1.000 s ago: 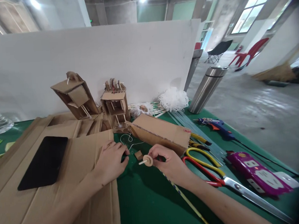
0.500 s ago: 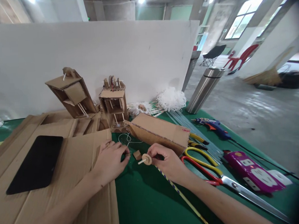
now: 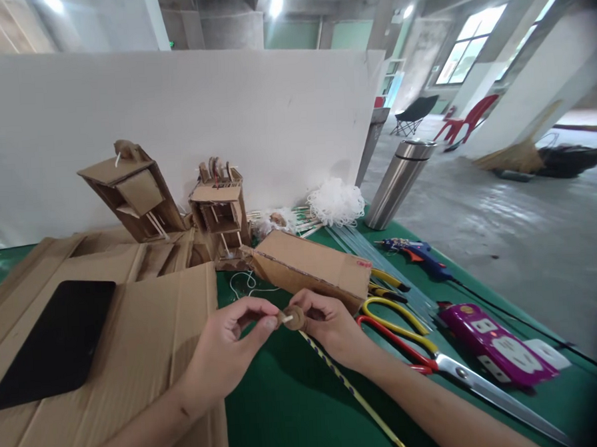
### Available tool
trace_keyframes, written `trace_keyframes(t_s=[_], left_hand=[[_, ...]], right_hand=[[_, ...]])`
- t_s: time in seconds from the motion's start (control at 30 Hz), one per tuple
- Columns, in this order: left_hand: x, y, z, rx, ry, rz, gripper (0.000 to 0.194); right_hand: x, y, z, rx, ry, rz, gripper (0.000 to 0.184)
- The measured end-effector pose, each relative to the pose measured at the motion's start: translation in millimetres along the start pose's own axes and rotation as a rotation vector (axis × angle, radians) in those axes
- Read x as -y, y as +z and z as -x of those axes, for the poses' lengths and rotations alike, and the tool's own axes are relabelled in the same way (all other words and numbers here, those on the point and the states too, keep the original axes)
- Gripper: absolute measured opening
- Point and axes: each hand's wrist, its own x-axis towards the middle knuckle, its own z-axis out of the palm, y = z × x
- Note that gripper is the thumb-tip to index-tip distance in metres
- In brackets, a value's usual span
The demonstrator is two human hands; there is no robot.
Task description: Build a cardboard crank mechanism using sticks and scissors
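Note:
My right hand [image 3: 334, 325] pinches a small round cardboard wheel [image 3: 297, 317] with a short white stick [image 3: 288, 319] through its middle. Thumb and forefinger of my left hand [image 3: 234, 340] are closed on a small brown cardboard piece [image 3: 281, 316] at the stick's free end; the fingertips partly cover it. Below my right hand, a thin yellow rod with dark marks [image 3: 354, 387] slants toward the front edge. Behind both hands lies a long cardboard box [image 3: 313, 263]. A loose white string [image 3: 246, 284] curls beside it.
At left, flat cardboard sheets [image 3: 149, 338] carry a black tablet-like slab [image 3: 57, 343]. Two cardboard models, one tilted [image 3: 134, 192] and one upright [image 3: 220, 214], stand behind. To the right are scissors [image 3: 466, 371], a glue gun [image 3: 420, 254], a purple power strip [image 3: 499, 343] and a steel flask [image 3: 401, 185].
My left hand has moved right, from the cardboard edge to the wheel's stick. The small cardboard piece that lay on the green table is now between its fingers. The view has shifted slightly.

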Motion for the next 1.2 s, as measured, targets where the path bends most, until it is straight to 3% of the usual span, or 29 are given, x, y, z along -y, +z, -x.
trace_keyframes(t_s=[0.13,0.57,0.77,0.87,1.2], left_hand=[[2.5,8.6,5.9,0.009,-0.001,0.058,0.012],[6.0,13.3,13.3,-0.097,0.126,-0.187,0.005],[9.8,14.1,13.3,-0.142,0.167,-0.153,0.015],[8.4,13.0,14.0,-0.096,0.151,-0.179,0.027],[2.8,12.3,13.5,-0.048,0.193,-0.227,0.019]], right_hand=[[-0.8,0.3,0.2,0.024,-0.004,-0.062,0.037],[-10.2,0.4,-1.4,0.04,-0.016,-0.075,0.026],[-16.6,2.6,-1.8,0.031,-0.021,-0.053,0.027],[-16.2,2.4,-1.7,0.034,-0.022,-0.043,0.027],[-14.0,2.2,-1.6,0.055,-0.017,-0.024,0.029]])
